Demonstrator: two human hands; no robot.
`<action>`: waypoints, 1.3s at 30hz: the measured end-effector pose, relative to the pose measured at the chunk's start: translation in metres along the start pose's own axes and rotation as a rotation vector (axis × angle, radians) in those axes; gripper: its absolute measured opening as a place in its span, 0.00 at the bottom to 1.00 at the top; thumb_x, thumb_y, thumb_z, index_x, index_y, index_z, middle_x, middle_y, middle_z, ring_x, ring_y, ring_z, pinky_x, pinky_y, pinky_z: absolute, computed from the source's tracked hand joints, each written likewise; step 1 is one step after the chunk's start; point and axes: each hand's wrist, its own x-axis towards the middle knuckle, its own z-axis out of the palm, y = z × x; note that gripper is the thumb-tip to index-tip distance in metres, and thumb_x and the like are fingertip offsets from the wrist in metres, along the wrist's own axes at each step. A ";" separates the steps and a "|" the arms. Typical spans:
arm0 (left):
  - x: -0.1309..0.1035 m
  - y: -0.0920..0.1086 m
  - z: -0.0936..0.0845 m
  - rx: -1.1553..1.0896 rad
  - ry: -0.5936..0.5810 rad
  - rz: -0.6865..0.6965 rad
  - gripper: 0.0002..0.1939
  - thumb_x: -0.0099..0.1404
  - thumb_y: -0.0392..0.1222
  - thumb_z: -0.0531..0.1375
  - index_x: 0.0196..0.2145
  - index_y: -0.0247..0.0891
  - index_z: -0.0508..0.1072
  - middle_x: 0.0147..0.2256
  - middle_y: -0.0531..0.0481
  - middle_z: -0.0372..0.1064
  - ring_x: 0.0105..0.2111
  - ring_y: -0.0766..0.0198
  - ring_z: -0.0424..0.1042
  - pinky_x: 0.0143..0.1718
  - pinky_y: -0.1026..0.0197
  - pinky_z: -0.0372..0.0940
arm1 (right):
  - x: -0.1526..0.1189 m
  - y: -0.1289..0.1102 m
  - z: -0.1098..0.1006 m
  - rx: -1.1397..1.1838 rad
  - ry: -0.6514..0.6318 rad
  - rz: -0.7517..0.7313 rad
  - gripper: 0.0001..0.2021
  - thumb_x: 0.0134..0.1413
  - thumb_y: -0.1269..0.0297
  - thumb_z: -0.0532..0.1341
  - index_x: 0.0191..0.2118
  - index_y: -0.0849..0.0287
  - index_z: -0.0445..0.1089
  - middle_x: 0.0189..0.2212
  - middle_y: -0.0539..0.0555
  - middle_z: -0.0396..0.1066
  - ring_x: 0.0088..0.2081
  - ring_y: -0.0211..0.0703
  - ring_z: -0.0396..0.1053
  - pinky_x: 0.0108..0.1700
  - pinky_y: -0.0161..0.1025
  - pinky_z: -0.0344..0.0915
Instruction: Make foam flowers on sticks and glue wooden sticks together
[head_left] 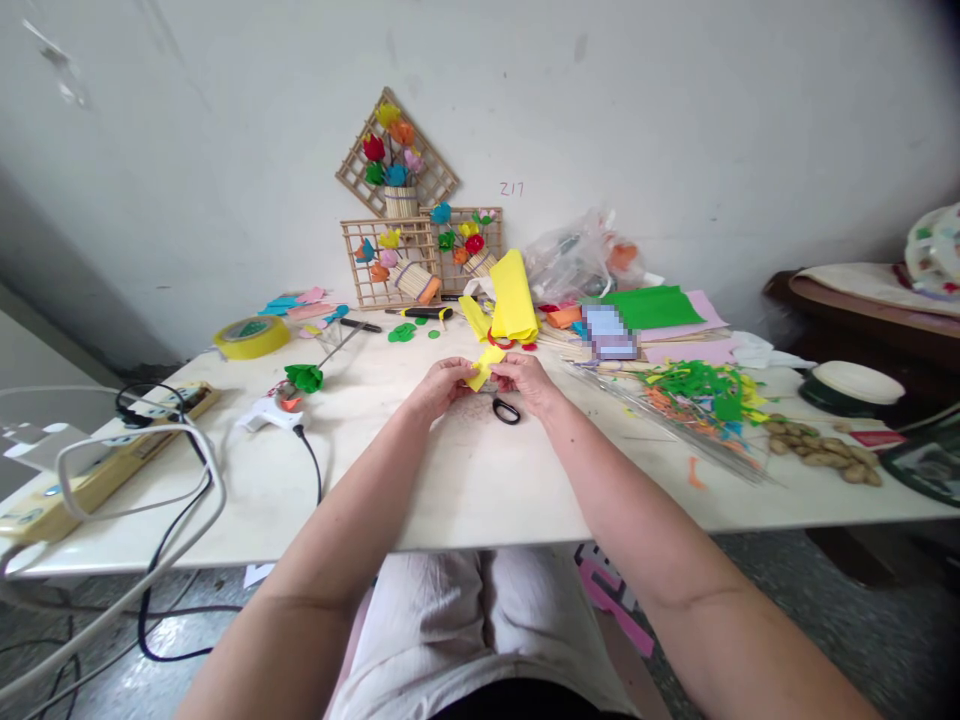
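Between my two hands is a small piece of yellow paper, held above the white table. My left hand pinches its left side, and my right hand has its right side between thumb and fingers. Just below the hands lies a pair of scissors with a black handle loop; the rest of it is mostly hidden. Behind the hands rests a larger folded sheet of yellow paper. Green paper discs lie beyond my left hand.
A white glue gun, a green paper flower, yellow tape and a power strip with cables are at left. Wooden lattices with paper flowers lean on the wall. Paper scraps, thin wires and peanuts lie at right.
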 end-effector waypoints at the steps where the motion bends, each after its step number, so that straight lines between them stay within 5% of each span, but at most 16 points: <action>1: 0.000 0.000 0.000 -0.006 -0.004 -0.004 0.08 0.46 0.32 0.64 0.24 0.32 0.68 0.24 0.49 0.70 0.23 0.67 0.69 0.27 0.64 0.65 | 0.000 0.000 0.001 0.000 0.005 -0.009 0.09 0.32 0.63 0.65 0.20 0.63 0.67 0.16 0.48 0.67 0.18 0.30 0.59 0.22 0.30 0.57; 16: 0.006 -0.009 0.001 -0.224 0.075 0.059 0.09 0.45 0.29 0.65 0.26 0.32 0.69 0.29 0.49 0.71 0.27 0.68 0.70 0.31 0.63 0.67 | 0.000 0.007 0.008 -0.049 0.087 -0.084 0.11 0.38 0.59 0.63 0.18 0.61 0.65 0.15 0.47 0.64 0.16 0.30 0.55 0.20 0.31 0.54; 21: 0.004 -0.004 -0.003 -0.213 0.123 0.161 0.11 0.43 0.32 0.66 0.26 0.32 0.69 0.31 0.50 0.71 0.27 0.68 0.70 0.31 0.62 0.67 | 0.002 -0.004 -0.004 -0.788 0.113 -0.159 0.13 0.44 0.57 0.60 0.34 0.59 0.74 0.30 0.54 0.74 0.34 0.43 0.69 0.36 0.37 0.63; 25: 0.001 0.001 -0.008 -0.193 0.149 0.199 0.13 0.42 0.34 0.68 0.26 0.33 0.68 0.30 0.51 0.70 0.27 0.69 0.70 0.33 0.62 0.66 | -0.006 -0.017 -0.010 -1.359 -0.089 -0.122 0.21 0.46 0.55 0.59 0.46 0.57 0.72 0.47 0.60 0.69 0.47 0.52 0.66 0.43 0.40 0.61; 32: 0.004 0.002 -0.022 -0.183 0.213 0.239 0.14 0.42 0.35 0.69 0.24 0.34 0.66 0.29 0.52 0.70 0.26 0.70 0.70 0.35 0.62 0.66 | -0.023 -0.033 -0.002 -1.714 -0.225 -0.042 0.23 0.48 0.64 0.56 0.53 0.59 0.67 0.50 0.66 0.66 0.51 0.58 0.63 0.48 0.45 0.58; 39: 0.008 0.004 -0.032 -0.124 0.280 0.209 0.12 0.47 0.36 0.68 0.28 0.31 0.69 0.28 0.47 0.72 0.22 0.72 0.69 0.26 0.68 0.65 | -0.018 -0.030 0.000 -1.672 -0.217 0.031 0.22 0.46 0.68 0.56 0.50 0.53 0.70 0.48 0.59 0.70 0.47 0.51 0.68 0.42 0.40 0.62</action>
